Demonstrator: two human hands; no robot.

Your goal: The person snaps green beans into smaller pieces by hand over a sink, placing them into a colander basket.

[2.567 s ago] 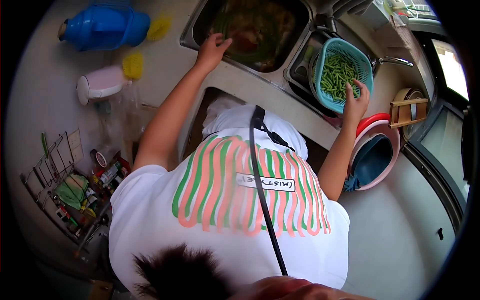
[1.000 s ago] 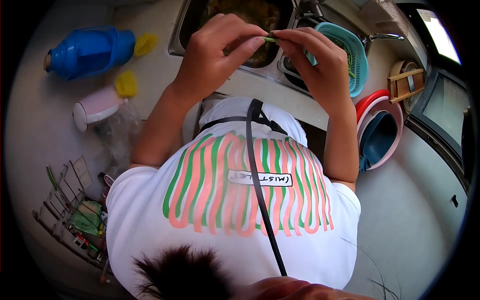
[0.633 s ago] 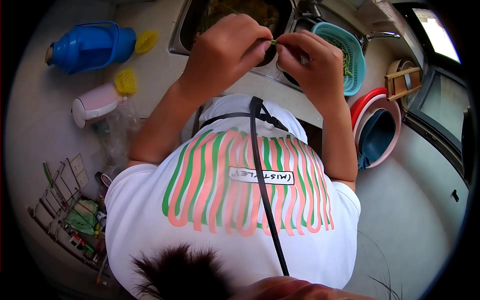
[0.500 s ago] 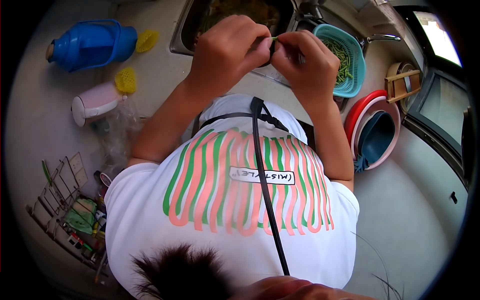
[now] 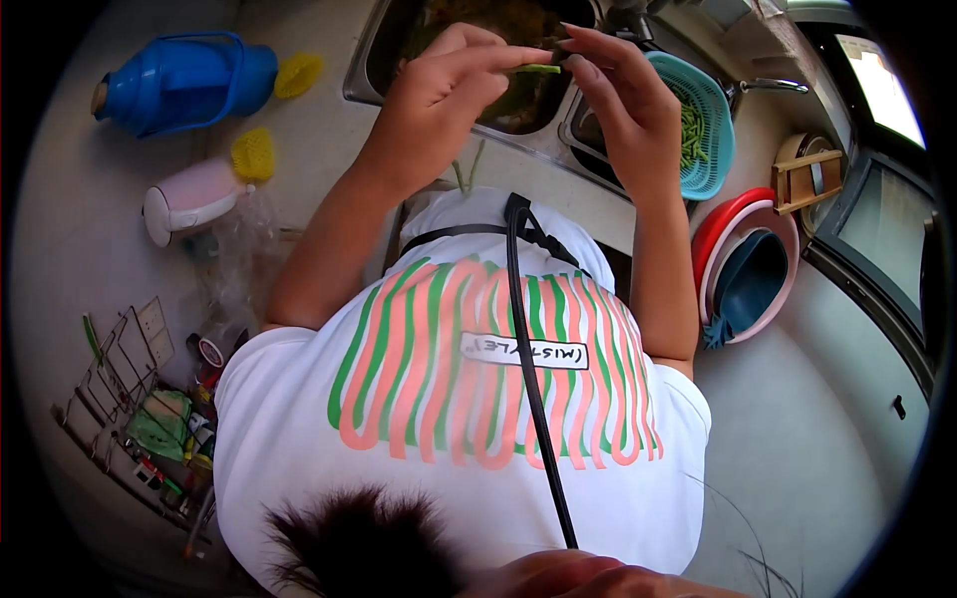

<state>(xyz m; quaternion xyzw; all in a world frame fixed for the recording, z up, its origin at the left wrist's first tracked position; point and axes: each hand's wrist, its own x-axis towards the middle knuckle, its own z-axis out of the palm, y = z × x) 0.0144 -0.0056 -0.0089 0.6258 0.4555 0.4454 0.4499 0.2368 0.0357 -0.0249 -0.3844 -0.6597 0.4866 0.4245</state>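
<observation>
My left hand (image 5: 439, 105) is closed in a pinch on a long green bean (image 5: 538, 69), whose end sticks out to the right past the fingertips. Below this hand, thin green strands (image 5: 469, 169) hang by the counter edge; whether they belong to the same bean I cannot tell. My right hand (image 5: 630, 105) is just right of the bean's end, thumb and fingers apart, with nothing visible held. Both hands are over the near side of a metal sink (image 5: 364, 70), which has brownish-green contents. Beside my right hand, a turquoise basket (image 5: 723, 125) contains short green bean pieces (image 5: 692, 135).
On the left are a blue thermos flask (image 5: 184, 85), yellow scrubbers (image 5: 297, 75) and a pink-and-white kettle (image 5: 194, 202). Stacked basins (image 5: 788, 229) and a wooden-framed slicer (image 5: 807, 181) stand right. A wire rack (image 5: 100, 419) is at lower left. A tap (image 5: 778, 87) is behind the basket.
My hands have moved slightly apart. My right fingers have opened off the bean's end, while my left hand keeps its pinch. Green strands now show below my left hand.
</observation>
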